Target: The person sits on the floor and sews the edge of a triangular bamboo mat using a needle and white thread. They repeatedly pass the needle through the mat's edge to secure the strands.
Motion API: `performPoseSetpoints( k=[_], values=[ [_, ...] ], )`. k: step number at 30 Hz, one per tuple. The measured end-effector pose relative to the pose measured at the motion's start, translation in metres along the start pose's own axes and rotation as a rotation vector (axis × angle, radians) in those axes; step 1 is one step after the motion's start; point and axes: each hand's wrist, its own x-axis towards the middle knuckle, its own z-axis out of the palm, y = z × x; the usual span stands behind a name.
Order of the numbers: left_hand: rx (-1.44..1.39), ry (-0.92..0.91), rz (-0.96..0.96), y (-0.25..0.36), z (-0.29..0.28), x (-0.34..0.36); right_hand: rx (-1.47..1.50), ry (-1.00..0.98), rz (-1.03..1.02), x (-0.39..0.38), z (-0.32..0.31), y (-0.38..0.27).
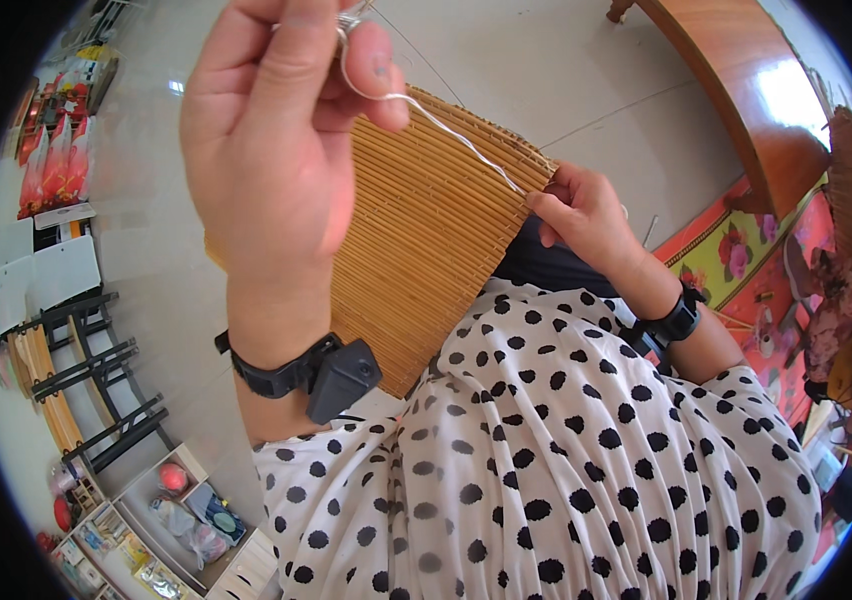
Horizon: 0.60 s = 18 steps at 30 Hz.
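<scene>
A stiff panel of thin yellow-brown bamboo slats (426, 240) rests slanted across my lap. My left hand (281, 130), raised close in front, has its fingers pinched on a white string (456, 138). Part of the string is bunched at those fingertips, near the top edge of the view. From there it runs down to the panel's far right corner. At that corner my right hand (586, 212) grips the panel's edge, its thumb on top next to the string's end. The fingers under the edge are partly hidden. Straps with black devices circle both wrists.
A brown wooden piece of furniture (736, 90) curves in at the upper right, near a red floral mat (716, 260). Folded black metal frames (96, 380) stand at the left. Lower left, an open box (136, 500) holds a red ball and bags. Pale tiles cover the floor.
</scene>
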Motion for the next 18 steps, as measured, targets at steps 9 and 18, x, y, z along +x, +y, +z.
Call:
performPoseSetpoints(
  k=[9, 18],
  values=[
    [0.156, 0.027, 0.044, 0.012, -0.008, 0.005, 0.049, 0.029, 0.003, 0.0, 0.005, 0.006],
    [0.324, 0.156, 0.107, 0.004, -0.01, -0.004, 0.001, 0.014, 0.015, 0.002, 0.001, 0.011]
  ],
)
